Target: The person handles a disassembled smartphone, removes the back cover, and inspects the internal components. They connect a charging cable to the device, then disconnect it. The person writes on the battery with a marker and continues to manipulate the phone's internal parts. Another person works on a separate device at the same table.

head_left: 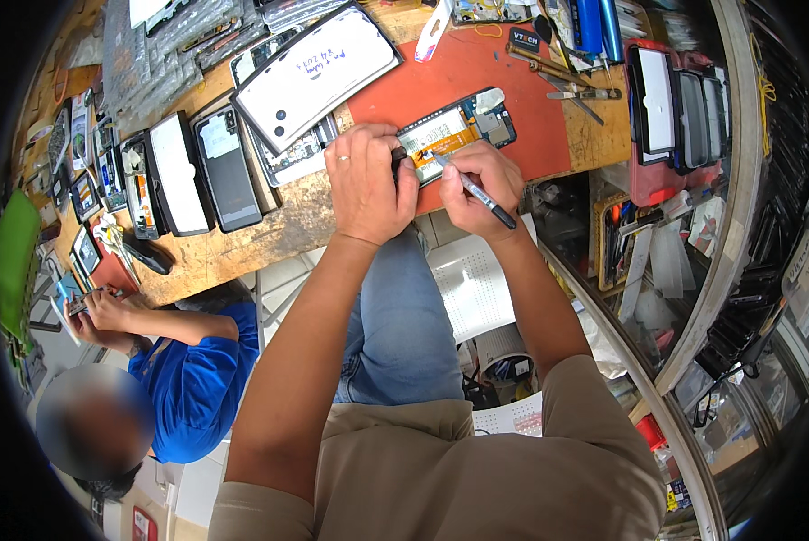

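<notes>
On the red mat (530, 126) an opened phone (493, 119) lies angled, showing its battery, an orange flex cable (449, 142) and circuit board. My left hand (370, 185) is closed at the phone's left end, gripping it, fingertips curled over a dark edge. My right hand (490, 171) pinches a silver-and-black pen-like tool (484, 200), its tip down on the flex cable near the phone's left half. A white phone panel (314, 77) with handwriting lies beyond my left hand, over another opened device (287, 167).
Phones and cases (224, 167) crowd the wooden bench's left. Tweezers and tools (585, 94) lie at the back right, beside a red tray (648, 180) of cases and a glass display counter (729, 298). A co-worker in a blue sleeve (197, 370) works lower left, hands on a small device.
</notes>
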Motion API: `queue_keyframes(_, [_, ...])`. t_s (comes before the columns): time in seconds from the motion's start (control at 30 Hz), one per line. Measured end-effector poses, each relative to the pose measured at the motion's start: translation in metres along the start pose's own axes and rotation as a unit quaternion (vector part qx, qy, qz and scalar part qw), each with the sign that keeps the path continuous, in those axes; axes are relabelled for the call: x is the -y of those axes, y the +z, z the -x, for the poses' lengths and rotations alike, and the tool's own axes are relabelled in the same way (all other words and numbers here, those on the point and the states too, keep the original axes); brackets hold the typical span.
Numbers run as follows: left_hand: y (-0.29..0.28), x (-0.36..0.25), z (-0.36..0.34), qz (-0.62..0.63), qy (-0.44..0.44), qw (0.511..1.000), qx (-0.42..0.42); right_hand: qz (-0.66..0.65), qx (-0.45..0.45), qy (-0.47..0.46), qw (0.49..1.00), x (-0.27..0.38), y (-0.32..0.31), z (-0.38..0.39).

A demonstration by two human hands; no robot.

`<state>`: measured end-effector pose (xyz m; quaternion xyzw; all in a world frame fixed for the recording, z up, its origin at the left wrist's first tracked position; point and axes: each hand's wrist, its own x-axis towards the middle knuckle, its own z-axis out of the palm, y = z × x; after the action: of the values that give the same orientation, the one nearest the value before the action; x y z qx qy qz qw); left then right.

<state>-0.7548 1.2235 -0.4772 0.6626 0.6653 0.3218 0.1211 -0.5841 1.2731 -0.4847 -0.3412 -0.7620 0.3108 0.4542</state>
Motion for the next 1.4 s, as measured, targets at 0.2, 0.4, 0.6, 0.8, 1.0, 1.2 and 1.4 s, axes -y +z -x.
queue_keyframes(0.2, [-0.0005, -0.0007, 0.0007, 0.004, -0.004, 1.0, 0.009, 0.023, -0.006, -0.008, 1.0, -0.0023, 0.0016, -0.0009])
queue_keyframes(0.4, [0.0001, -0.0004, -0.0005, 0.0, -0.001, 1.0, 0.001, 0.004, -0.012, 0.001, 1.0, -0.0022, 0.0, 0.0002])
queue_keyframes(0.6, [-0.0006, -0.0006, 0.0008, 0.002, -0.003, 1.0, 0.01, 0.038, -0.023, -0.019, 0.999, -0.0051, 0.0034, -0.0002])
queue_keyframes(0.8, [0.0006, -0.0007, -0.0001, -0.002, -0.003, 1.0, 0.0, 0.009, -0.001, 0.005, 1.0, -0.0026, -0.0018, 0.0024])
queue_keyframes(1.0, [0.0013, -0.0002, 0.0005, -0.001, -0.004, 1.0, -0.003, 0.045, -0.026, -0.015, 0.999, -0.0048, 0.003, 0.0015])
queue_keyframes(1.2, [0.0006, -0.0011, 0.0006, 0.0, -0.003, 1.0, 0.0, 0.036, -0.019, 0.012, 0.999, -0.002, 0.0013, 0.0034])
queue_keyframes(1.4, [0.0005, -0.0007, -0.0001, -0.002, 0.0, 1.0, 0.001, 0.061, -0.04, 0.021, 0.997, -0.0027, 0.0036, 0.0044])
